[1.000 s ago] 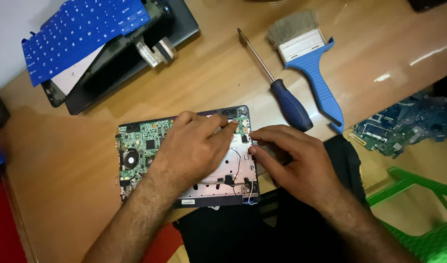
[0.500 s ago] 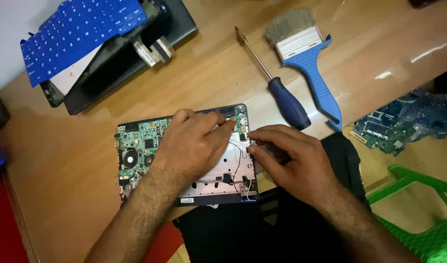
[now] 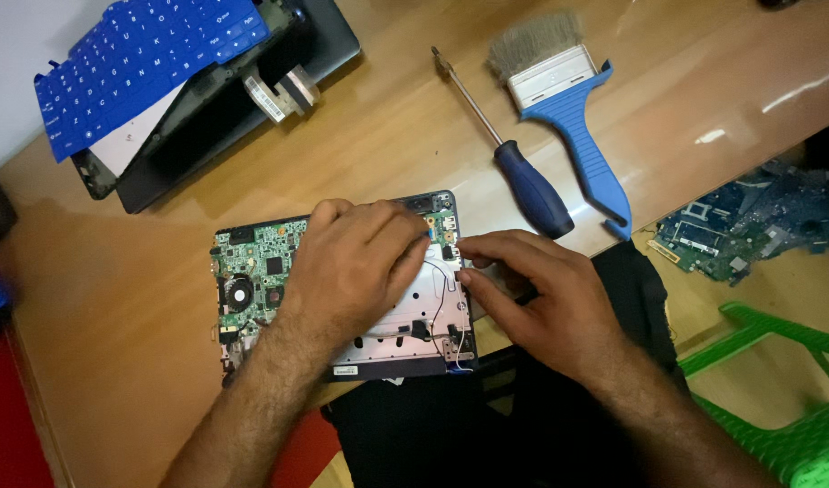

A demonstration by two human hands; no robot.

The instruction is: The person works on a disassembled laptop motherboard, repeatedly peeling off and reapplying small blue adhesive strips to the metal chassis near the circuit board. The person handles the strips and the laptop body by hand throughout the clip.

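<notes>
The head view showed the left hand [image 3: 356, 267] spread flat, palm down, on an opened laptop base [image 3: 342, 289] lying near the front edge of the wooden bench [image 3: 378, 136]. The right hand [image 3: 541, 289] touched the base's right edge, fingers curled; whether they pinched anything could not be told. A blue-handled screwdriver [image 3: 509, 154] and brush [image 3: 568, 117] lay just beyond.

Opened laptop base [image 3: 342, 298]: green circuit board [image 3: 256, 271] at 9 o'clock, silver metal plate [image 3: 423, 307], dark blue-grey frame. Bench [image 3: 387, 136]: light brown wood grain with a glossy sheen. At 11 o'clock, keyboard [image 3: 143, 68]: bright blue keys, white underside. At 1 o'clock, screwdriver [image 3: 509, 154]: dark blue handle, silver shaft; brush [image 3: 564, 104]: blue handle, grey bristles, silver band. At 3 o'clock, second board [image 3: 749, 226]: blue-green. At 4 o'clock, chair [image 3: 785, 398]: bright green.
</notes>
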